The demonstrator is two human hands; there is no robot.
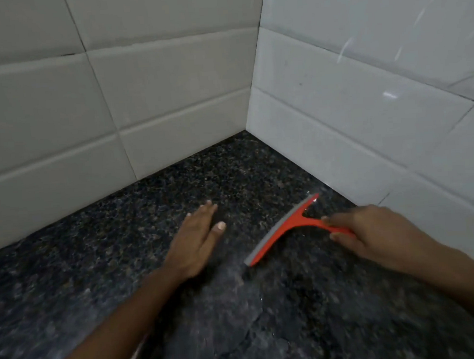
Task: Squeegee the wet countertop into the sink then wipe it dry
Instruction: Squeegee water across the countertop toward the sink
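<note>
While the left hand (194,241) lies flat and open on the dark speckled bench (123,257), the right hand (374,234) has its grip closed round the handle of the red squeegee (283,230) (grey blade down on the bench, near the tiled corner).

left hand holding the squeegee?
No, the right hand grips the red squeegee; the left hand lies flat and empty on the countertop.

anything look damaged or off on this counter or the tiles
One thing: a dark gap in the grout line of the back wall tiles, upper left, looks cracked. The countertop shows only a wet film near the red squeegee; the picture is blurred.
</note>
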